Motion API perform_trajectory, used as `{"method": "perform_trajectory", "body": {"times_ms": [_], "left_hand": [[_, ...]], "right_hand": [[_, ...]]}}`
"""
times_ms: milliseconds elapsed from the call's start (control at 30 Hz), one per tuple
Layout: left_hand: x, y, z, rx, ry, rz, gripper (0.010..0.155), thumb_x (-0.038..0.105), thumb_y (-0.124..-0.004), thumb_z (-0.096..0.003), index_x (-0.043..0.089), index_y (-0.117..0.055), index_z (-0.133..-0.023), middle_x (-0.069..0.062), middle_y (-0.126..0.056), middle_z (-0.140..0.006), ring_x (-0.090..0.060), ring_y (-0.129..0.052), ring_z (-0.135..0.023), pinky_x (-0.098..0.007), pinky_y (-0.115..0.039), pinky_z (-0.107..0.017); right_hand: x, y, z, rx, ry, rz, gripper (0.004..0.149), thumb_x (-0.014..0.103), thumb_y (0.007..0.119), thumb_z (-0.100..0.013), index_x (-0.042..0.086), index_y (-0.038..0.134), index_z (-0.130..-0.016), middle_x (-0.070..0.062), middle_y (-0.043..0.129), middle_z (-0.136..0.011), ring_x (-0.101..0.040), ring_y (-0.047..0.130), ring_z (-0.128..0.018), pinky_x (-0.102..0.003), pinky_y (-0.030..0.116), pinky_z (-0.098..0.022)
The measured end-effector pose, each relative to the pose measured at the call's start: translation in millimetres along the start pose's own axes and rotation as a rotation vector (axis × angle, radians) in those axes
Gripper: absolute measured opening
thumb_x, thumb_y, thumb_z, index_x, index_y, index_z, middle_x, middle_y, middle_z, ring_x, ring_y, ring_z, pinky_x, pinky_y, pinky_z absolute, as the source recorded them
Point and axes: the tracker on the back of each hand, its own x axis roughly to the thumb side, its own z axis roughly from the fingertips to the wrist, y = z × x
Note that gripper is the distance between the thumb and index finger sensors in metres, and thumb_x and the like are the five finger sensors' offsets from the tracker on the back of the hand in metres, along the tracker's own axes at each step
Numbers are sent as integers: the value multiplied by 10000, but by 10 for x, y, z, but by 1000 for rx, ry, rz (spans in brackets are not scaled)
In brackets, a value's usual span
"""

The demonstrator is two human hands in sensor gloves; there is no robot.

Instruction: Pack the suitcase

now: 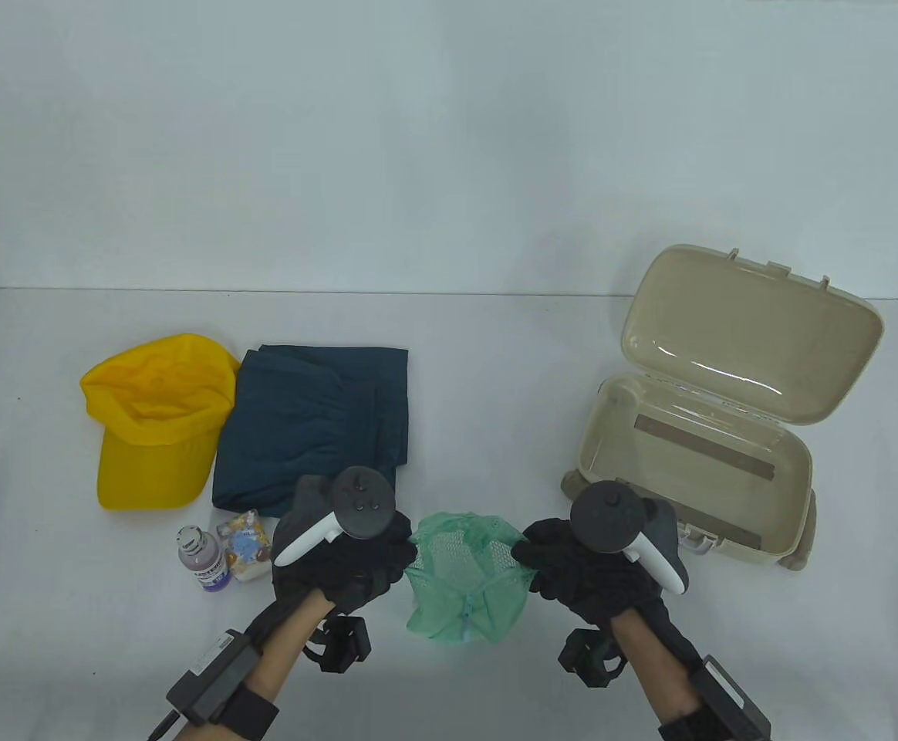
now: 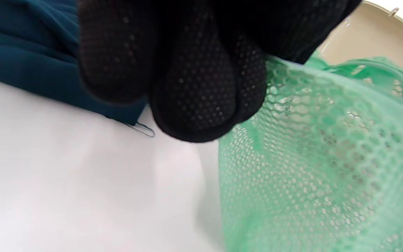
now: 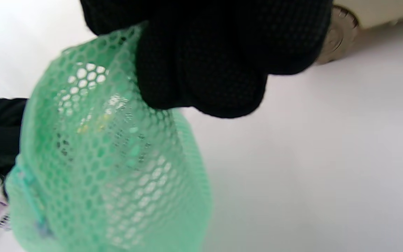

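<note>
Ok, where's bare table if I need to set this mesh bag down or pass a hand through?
Free: the table between the folded navy garment and the open suitcase, behind the green mesh bag; also the far strip behind everything. Crowded: the near left, where the yellow cap, small bottle and packet sit by the left hand.

Beige suitcase (image 1: 696,463) lies open at right; green mesh bag (image 1: 466,575) near centre; yellow cap (image 1: 152,421), folded navy garment (image 1: 314,428) left.
</note>
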Motion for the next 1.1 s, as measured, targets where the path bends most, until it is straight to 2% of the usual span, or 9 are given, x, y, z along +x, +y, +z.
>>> {"method": "perform_trajectory", "body": {"times_ms": [167, 333, 400, 467, 533, 667, 800, 900, 1100], "left_hand": [[68, 100, 116, 22, -53, 113, 555, 461, -744, -503, 144, -718, -958, -66, -952, -753, -207, -1055, -521, -386, -872, -468], [94, 553, 439, 183, -75, 26, 638, 507, -743, -493, 176, -645, -1030, -90, -867, -912, -249, -1006, -660, -417, -836, -528], [41, 754, 587, 286, -24, -67, 650, 517, -745, -491, 194, -629, -1042, -91, -832, -955, -258, -981, -707, -423, -826, -539], [-87, 962, 750, 406, 91, -219, 662, 524, -749, -486, 210, -616, -1053, -94, -807, -985, -263, -969, -729, -429, -819, -546], [-239, 1059, 842, 467, 205, -368, 675, 538, -749, -478, 227, -609, -1060, -93, -787, -1010, -265, -958, -751, -438, -812, -558], [-634, 1050, 899, 396, 378, -499, 699, 562, -742, -470, 245, -587, -1074, -97, -751, -1044, -274, -938, -782, -444, -808, -564], [-923, 927, 905, 308, 487, -518, 722, 580, -736, -464, 247, -576, -1084, -109, -752, -1041, -291, -934, -779, -453, -809, -555], [-1066, 829, 891, 198, 555, -561, 738, 589, -734, -460, 243, -567, -1091, -111, -770, -1024, -290, -956, -748, -447, -824, -536], [-1229, 715, 873, 131, 606, -534, 714, 560, -747, -464, 236, -583, -1079, -92, -842, -944, -250, -1000, -661, -412, -851, -499]], "right_hand": [[56, 58, 15, 14, -5, -88, 470, 435, 744, -518, 77, 855, -802, 61, 1027, -502, -99, 1049, -377, -279, 909, -308], [44, 79, 11, 17, 6, -100, 470, 439, 735, -524, 81, 846, -809, 67, 1022, -512, -96, 1048, -387, -275, 908, -314], [37, 82, 7, 17, 8, -95, 470, 437, 734, -525, 80, 846, -810, 67, 1021, -515, -96, 1047, -390, -276, 907, -317], [41, 81, 11, 15, 9, -91, 470, 437, 733, -526, 82, 844, -812, 67, 1020, -516, -96, 1046, -391, -277, 905, -318], [42, 80, 12, 14, 7, -87, 469, 437, 732, -526, 83, 844, -813, 67, 1019, -517, -98, 1044, -393, -278, 904, -319], [40, 81, 7, 10, 4, -79, 468, 436, 732, -526, 84, 842, -814, 65, 1018, -519, -101, 1042, -395, -280, 901, -322], [40, 80, 10, 3, 4, -69, 468, 435, 732, -526, 83, 842, -815, 64, 1017, -519, -102, 1041, -397, -282, 900, -323], [38, 79, 10, 2, 6, -68, 467, 434, 731, -527, 84, 841, -816, 64, 1015, -523, -103, 1041, -399, -283, 899, -325], [34, 74, 12, -5, 4, -64, 468, 434, 731, -527, 84, 840, -817, 64, 1016, -524, -106, 1040, -401, -285, 898, -326]]}}
